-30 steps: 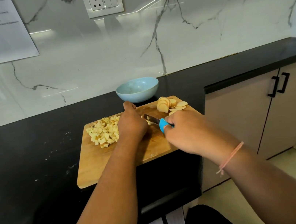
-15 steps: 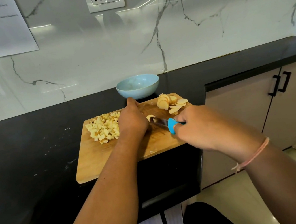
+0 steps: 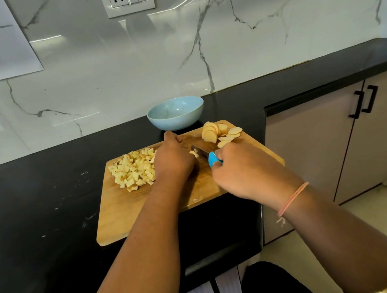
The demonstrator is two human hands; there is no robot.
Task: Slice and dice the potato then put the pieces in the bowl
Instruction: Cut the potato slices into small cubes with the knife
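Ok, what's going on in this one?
A person is dicing potato on a wooden cutting board. The left hand holds down a potato piece while the right hand grips a blue-handled knife, blade beside that piece. A pile of diced cubes lies on the board's left, uncut slices at its far right corner. The blue bowl behind the board has no potato in it.

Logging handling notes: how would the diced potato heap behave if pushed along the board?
The diced potato heap is loose small cubes, so it would probably spread rather than slide as one. Blocky pieces seem unlikely to roll, but the rimless cutting board may let some stray off.
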